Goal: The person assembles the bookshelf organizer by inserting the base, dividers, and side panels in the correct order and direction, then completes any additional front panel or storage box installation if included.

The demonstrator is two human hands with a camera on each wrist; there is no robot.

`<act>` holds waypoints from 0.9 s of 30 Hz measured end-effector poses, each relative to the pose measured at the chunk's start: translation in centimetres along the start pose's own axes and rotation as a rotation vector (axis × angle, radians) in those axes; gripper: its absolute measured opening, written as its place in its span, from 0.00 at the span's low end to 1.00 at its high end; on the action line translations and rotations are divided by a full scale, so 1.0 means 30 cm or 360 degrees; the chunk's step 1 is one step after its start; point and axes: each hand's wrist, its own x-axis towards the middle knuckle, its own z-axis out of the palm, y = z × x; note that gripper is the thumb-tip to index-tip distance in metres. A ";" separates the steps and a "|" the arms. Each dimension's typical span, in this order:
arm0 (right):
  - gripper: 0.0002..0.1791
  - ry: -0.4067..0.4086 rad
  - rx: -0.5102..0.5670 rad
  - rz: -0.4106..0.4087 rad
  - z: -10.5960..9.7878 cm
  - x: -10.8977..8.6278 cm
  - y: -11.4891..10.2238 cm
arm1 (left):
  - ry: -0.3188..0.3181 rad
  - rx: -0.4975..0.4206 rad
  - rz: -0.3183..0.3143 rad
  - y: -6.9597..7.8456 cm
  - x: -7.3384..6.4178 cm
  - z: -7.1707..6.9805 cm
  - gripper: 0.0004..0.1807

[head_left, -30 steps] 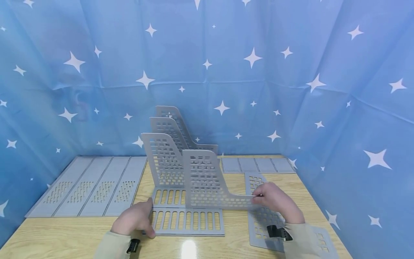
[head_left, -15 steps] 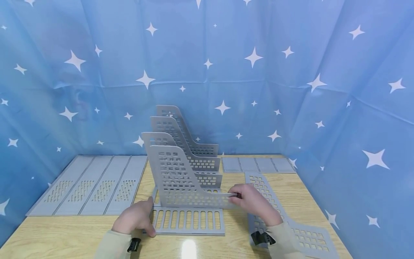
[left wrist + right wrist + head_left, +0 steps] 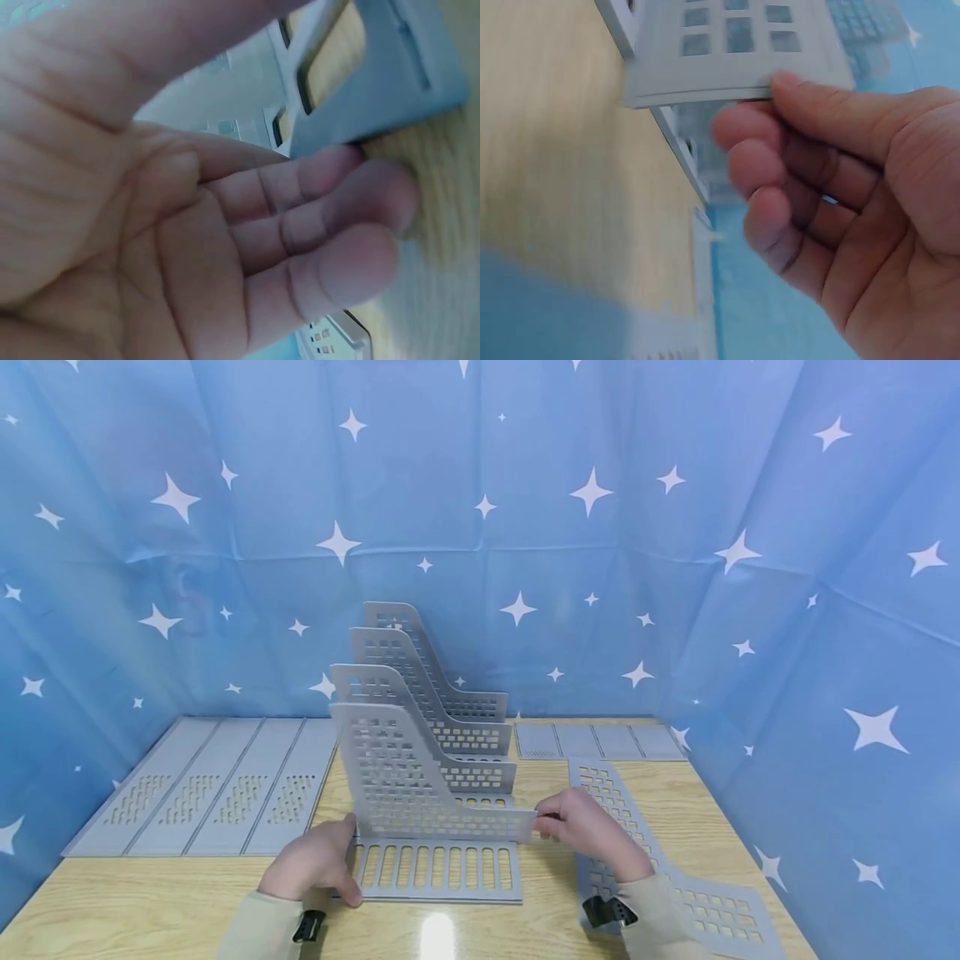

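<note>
A grey perforated L-shaped panel (image 3: 390, 768) stands upright along the seam between two slotted grey base plates. My right hand (image 3: 588, 828) pinches its low right end between thumb (image 3: 810, 94) and fingers. Behind it several matching panels stand in a row, the closest one (image 3: 480, 774) partly covered. My left hand (image 3: 311, 864) rests at the left side of the front slotted base plate (image 3: 442, 893), thumb near the front corner. In the left wrist view its relaxed fingers (image 3: 360, 262) lie on the table beside the grey plate edge (image 3: 382, 90).
On the left lie several long grey boards (image 3: 198, 793) with small holes. Smaller grey boards (image 3: 600, 742) lie at the back right. Another L-shaped perforated panel (image 3: 720, 914) lies flat beneath my right forearm. A blue star-patterned curtain (image 3: 480, 485) hangs behind the wooden table (image 3: 150, 910).
My right hand has carried the panel leftward, bringing it into line in front of the standing panels. The left hand stays at the base plate's left side.
</note>
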 end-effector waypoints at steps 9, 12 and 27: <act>0.17 0.0106 0.0104 -0.0047 0.063 0.023 -0.014 | 0.0087 -0.0284 0.0154 -0.062 0.006 -0.002 0.64; 0.16 0.0055 0.0123 -0.0040 0.058 0.024 -0.012 | 0.0074 -0.0407 0.0219 -0.072 0.005 -0.004 0.64; 0.16 -0.0112 -0.0076 0.0057 0.038 0.006 -0.001 | 0.0126 -0.0441 0.0206 -0.071 0.001 -0.001 0.56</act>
